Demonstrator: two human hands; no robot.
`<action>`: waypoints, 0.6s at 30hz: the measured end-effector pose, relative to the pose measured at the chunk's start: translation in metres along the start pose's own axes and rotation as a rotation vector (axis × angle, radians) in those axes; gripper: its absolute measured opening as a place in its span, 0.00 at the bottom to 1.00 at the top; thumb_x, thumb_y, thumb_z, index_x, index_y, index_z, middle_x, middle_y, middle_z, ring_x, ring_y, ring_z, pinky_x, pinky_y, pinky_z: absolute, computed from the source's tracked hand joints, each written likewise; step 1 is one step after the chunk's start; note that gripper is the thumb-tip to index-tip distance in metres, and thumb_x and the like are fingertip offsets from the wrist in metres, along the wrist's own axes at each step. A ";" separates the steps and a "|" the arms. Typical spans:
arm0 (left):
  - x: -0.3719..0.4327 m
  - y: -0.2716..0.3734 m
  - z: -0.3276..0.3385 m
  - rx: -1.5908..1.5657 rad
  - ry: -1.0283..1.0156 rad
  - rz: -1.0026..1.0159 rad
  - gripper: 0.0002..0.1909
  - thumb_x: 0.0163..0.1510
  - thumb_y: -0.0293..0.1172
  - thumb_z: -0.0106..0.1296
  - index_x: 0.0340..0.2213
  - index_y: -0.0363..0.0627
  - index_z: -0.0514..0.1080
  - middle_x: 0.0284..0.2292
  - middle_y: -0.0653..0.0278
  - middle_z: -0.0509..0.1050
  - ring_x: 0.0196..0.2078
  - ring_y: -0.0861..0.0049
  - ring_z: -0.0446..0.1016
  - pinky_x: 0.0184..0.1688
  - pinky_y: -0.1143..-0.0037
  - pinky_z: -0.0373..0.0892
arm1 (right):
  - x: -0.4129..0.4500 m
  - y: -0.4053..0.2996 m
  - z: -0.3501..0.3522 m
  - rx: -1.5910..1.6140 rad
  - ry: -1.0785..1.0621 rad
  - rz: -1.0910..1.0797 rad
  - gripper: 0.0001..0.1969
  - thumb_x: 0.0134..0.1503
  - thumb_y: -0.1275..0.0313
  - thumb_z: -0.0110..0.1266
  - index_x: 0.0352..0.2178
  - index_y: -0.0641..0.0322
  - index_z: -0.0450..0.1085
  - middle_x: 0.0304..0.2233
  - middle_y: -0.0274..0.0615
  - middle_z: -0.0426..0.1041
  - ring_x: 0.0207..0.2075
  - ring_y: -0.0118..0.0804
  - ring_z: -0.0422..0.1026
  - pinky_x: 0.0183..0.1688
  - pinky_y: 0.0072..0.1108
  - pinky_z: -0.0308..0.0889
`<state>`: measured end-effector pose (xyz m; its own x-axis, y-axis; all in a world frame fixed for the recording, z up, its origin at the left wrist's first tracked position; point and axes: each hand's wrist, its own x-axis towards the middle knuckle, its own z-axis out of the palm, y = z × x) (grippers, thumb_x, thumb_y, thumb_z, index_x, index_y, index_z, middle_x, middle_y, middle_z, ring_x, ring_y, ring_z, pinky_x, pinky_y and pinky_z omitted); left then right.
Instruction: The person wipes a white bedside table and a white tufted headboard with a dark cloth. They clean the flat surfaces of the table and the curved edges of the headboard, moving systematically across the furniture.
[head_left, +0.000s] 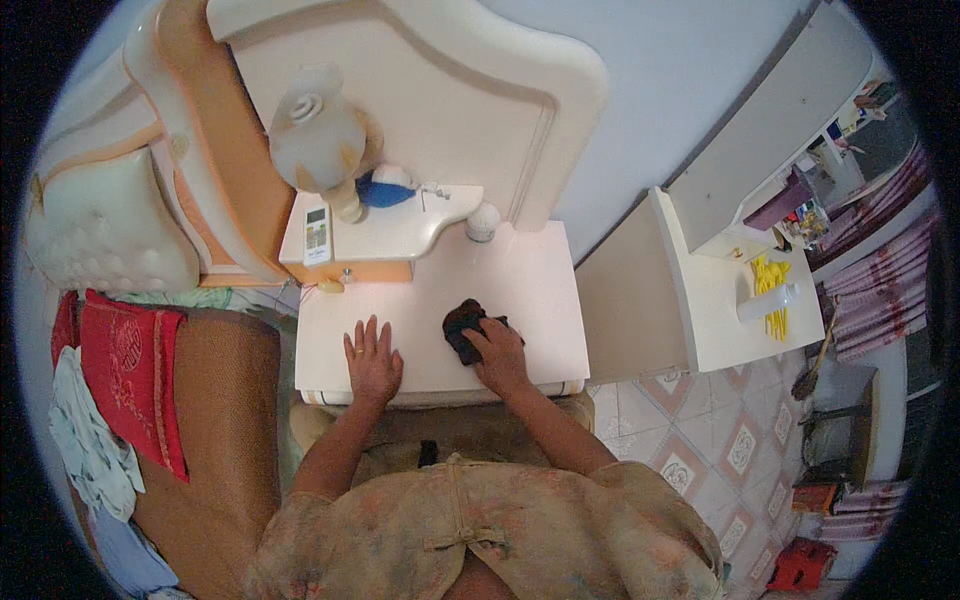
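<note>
A dark, crumpled cloth (463, 327) is under my right hand (498, 355), pressed against the white top of a nightstand (439, 292). My fingers curl over the cloth's near side. To the left, my left hand (373, 364) rests palm down on the same surface, fingers spread, with a ring on one of them. Nothing is held in it. Behind the hands, a raised shelf (397, 244) with a small drawer carries a lamp (319, 142), a white remote control (318, 236) and a blue item (385, 193). A round white object (483, 222) stands beside that shelf.
On the left is a bed with a brown woven mat (225, 390), a red pillow cover (139, 375) and pale cloths (94, 442). At right stands a dressing table (742, 300) holding a white bottle (769, 302) and yellow gloves (770, 274). A red stool (802, 564) sits on the tiled floor.
</note>
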<state>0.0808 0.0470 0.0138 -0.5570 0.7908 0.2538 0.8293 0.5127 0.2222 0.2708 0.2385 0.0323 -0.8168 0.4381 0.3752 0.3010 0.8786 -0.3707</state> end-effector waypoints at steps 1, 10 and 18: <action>-0.001 0.000 -0.001 0.014 -0.020 -0.014 0.31 0.54 0.37 0.48 0.58 0.42 0.61 0.62 0.49 0.54 0.66 0.49 0.49 0.65 0.47 0.42 | -0.013 0.005 -0.005 -0.003 -0.003 -0.024 0.28 0.37 0.77 0.62 0.45 0.54 0.71 0.47 0.53 0.69 0.52 0.55 0.67 0.52 0.46 0.61; -0.006 0.000 0.004 0.088 -0.137 -0.070 0.31 0.58 0.43 0.41 0.60 0.45 0.58 0.64 0.51 0.50 0.68 0.52 0.44 0.67 0.49 0.38 | -0.065 0.090 -0.055 -0.175 0.043 0.362 0.27 0.41 0.77 0.58 0.48 0.56 0.70 0.50 0.57 0.68 0.51 0.59 0.66 0.54 0.40 0.62; -0.014 -0.007 0.008 -0.026 -0.035 -0.058 0.29 0.57 0.42 0.47 0.58 0.47 0.62 0.62 0.53 0.55 0.66 0.53 0.49 0.66 0.50 0.42 | -0.018 -0.037 -0.002 -0.051 -0.132 -0.017 0.35 0.37 0.80 0.59 0.52 0.55 0.66 0.52 0.54 0.64 0.55 0.57 0.63 0.57 0.39 0.60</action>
<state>0.0826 0.0352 0.0014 -0.6017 0.7714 0.2071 0.7940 0.5496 0.2598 0.2753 0.1982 0.0407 -0.8787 0.3974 0.2646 0.3084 0.8955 -0.3208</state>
